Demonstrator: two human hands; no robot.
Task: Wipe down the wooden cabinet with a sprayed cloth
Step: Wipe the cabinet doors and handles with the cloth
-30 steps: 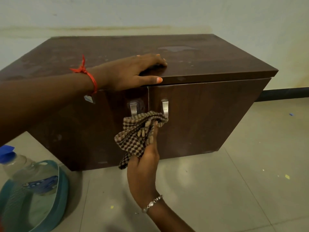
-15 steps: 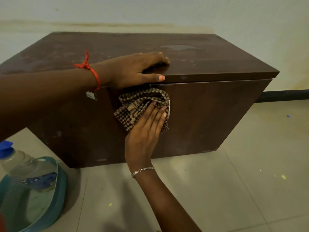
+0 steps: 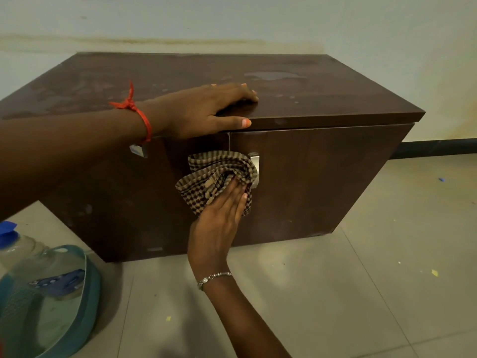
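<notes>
- One clear plastic bottle with a blue cap [image 3: 15,246] lies in one teal plastic basket [image 3: 85,301] on the tiled floor [image 3: 335,293]; its blue label is blurred, unreadable.
- Right hand [image 3: 219,223], fingers flat, presses one brown checked cloth [image 3: 214,174] against the cabinet front, beside one visible metal handle [image 3: 256,165].
- Left hand [image 3: 204,109] rests spread, holding nothing, on the top edge of one dark wooden cabinet [image 3: 322,161].

A crumpled brown checked cloth [image 3: 218,178] lies pressed against the dark wooden cabinet [image 3: 322,177] front, beside its metal handle.
</notes>
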